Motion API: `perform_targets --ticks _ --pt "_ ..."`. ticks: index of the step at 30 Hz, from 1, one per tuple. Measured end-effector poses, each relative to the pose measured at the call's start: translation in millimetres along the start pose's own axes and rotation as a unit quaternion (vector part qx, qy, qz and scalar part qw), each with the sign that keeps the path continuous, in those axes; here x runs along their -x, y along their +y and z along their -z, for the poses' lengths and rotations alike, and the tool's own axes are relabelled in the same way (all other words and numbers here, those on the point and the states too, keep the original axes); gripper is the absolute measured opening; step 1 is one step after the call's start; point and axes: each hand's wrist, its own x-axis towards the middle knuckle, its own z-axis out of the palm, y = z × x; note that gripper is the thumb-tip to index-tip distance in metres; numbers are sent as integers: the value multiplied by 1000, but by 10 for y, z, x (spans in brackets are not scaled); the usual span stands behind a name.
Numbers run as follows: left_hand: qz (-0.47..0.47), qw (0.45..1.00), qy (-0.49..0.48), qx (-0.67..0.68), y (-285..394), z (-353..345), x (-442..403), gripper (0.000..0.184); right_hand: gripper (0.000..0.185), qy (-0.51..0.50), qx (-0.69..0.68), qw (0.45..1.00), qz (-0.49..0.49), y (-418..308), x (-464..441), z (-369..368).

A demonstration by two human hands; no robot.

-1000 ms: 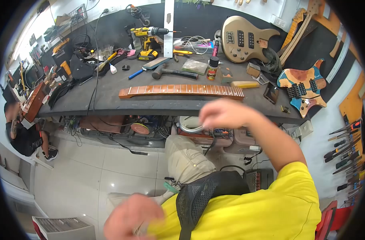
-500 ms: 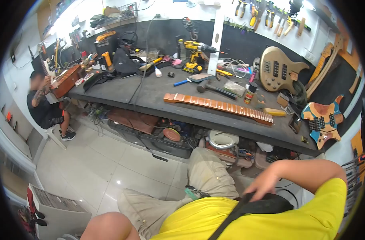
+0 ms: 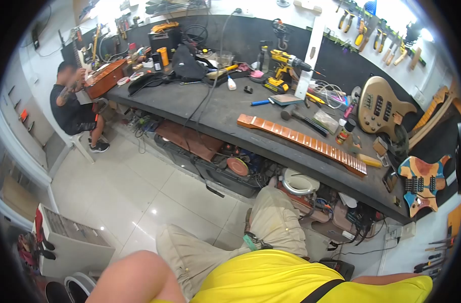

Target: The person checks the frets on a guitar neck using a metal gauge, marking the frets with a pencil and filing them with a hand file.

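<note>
Neither of my hands shows now; both are out of the picture. My left arm (image 3: 137, 278) is bent at the lower left, with the hand below the edge. On the right, only part of my right arm (image 3: 384, 278) shows beside the yellow shirt (image 3: 250, 280). A black strap (image 3: 321, 292) crosses the shirt. On the workbench in front of me lies a guitar neck (image 3: 301, 143) with a fretted fingerboard. Behind it rest a hammer (image 3: 303, 120) and a small bottle (image 3: 345, 131). A yellow-handled block (image 3: 369, 160) lies by the neck's right end.
The dark workbench (image 3: 210, 113) carries a yellow cordless drill (image 3: 281, 70) and a bronze bass body (image 3: 384, 108). A multicoloured guitar body (image 3: 422, 184) stands at the right end. Another person (image 3: 74, 106) sits at the far left with a guitar. Bins (image 3: 205, 171) stand under the bench.
My right hand, earlier closed on the black strap at my chest, has left the view. The black bag by it is gone from sight too. The view has swung left.
</note>
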Motion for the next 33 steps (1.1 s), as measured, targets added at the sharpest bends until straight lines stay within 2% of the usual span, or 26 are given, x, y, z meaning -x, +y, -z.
perform_targets --ticks 2,4,5,7,8,9,10,11,13,15,16,18,19,21,22,23,24,25,26,27,28,29,30,31,32,33 --pt "-18 999 -13 28 -182 127 -4 29 68 20 73 997 8 -248 -26 48" --pt "-64 996 -60 -16 -521 308 25 29 66 65 244 967 22 -706 20 89" --pt "-62 996 -63 -18 -653 337 50 29 65 104 409 906 32 -1001 67 109" --pt "-82 992 -34 90 -895 338 104 32 64 234 658 715 -38 -1678 237 199" --pt "-86 992 -32 91 -962 393 107 32 46 366 569 723 -142 -1660 75 660" --pt "-81 993 -11 80 -1011 479 96 35 35 471 516 698 -155 -2416 550 -25" --pt "-75 995 6 66 -1068 543 97 39 31 558 521 643 -64 -2736 615 -87" --pt "-75 995 2 60 -1149 590 130 39 30 617 503 591 130 -2934 611 -35" --pt "34 987 -9 157 -1365 748 273 51 29 573 439 617 313 -3416 554 -345" --pt "58 987 25 146 -1775 857 686 59 28 456 565 547 416 -3674 231 -110" --pt "120 973 71 182 -1973 872 903 65 28 458 574 537 415 -3815 221 -20" --pt "215 922 180 266 -2425 870 1381 70 25 537 595 552 230 -4090 210 130" --pt "246 885 240 312 -2686 842 1652 70 25 531 603 552 224 -4211 229 213" --pt "307 826 344 323 -3200 756 2365 65 20 651 484 550 200 -4574 368 496" --pt "358 752 438 337 -3439 619 2801 63 14 672 445 492 329 -4659 242 847" --pt "401 663 523 355 -3676 489 3199 61 14 667 455 494 324 -4876 208 999" --pt "615 563 508 217 -3937 545 3501 55 16 647 453 521 323 -5050 213 1106" --pt "787 421 446 67 -4123 560 3696 49 18 629 443 552 323 -5166 172 1172" --pt "787 420 446 77 -4098 470 3792 49 18 626 443 558 317 -5265 40 1200" --pt "763 506 366 -167 -4013 488 3893 45 22 608 433 581 325 -5415 -88 1271" --pt "686 552 257 -400 -3944 513 3981 42 25 591 421 602 333 -5556 -215 1331" --pt "687 550 260 -398 -4044 513 4089 42 25 588 423 604 331 -5648 -383 1427" --pt "685 588 401 -154 -4223 556 4255 41 19 547 418 633 353 -5775 -562 1561" --pt "630 575 512 103 -4223 549 4348 40 14 502 413 662 375 -5931 -646 1532" --pt "627 572 519 105 -4072 512 4314 40 14 497 418 664 370 -6072 -591 1393" --pt "669 577 468 6 -3864 535 4268 40 14 448 457 700 317 -6249 -477 1250"
